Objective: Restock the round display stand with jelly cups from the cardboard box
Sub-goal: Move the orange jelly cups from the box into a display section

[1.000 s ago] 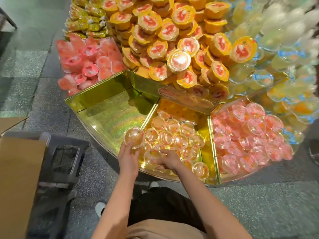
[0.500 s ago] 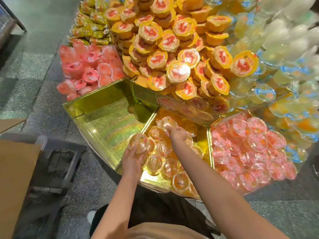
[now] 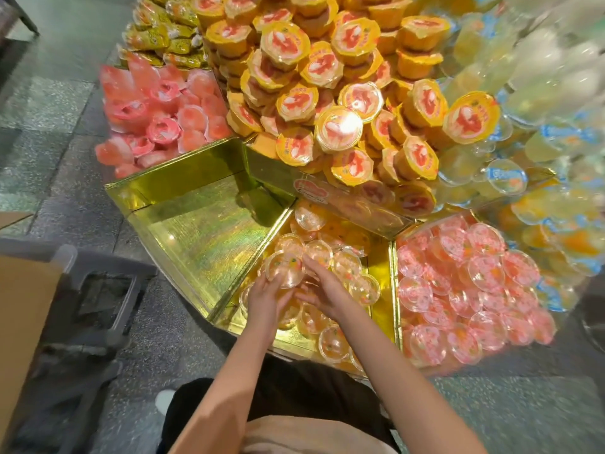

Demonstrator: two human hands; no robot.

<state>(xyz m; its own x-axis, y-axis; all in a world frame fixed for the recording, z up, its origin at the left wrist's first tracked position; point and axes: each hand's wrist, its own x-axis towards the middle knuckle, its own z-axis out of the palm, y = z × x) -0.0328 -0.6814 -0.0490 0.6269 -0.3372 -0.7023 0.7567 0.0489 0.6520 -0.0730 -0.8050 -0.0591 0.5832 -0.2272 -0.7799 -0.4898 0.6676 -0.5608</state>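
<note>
Glossy gold foil stand (image 3: 203, 231), left hand (image 3: 266, 294) gripping round clear jelly cup (image 3: 284, 268), right hand (image 3: 322, 290) open

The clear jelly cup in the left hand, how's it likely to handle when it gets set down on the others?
The jelly cup looks rigid, thin clear plastic, so it probably keeps its shape in the left hand. Its glossy lid suggests it may be slippery. Set on the uneven pile of orange cups, which already lie tilted, it could easily tip or slide.
</note>
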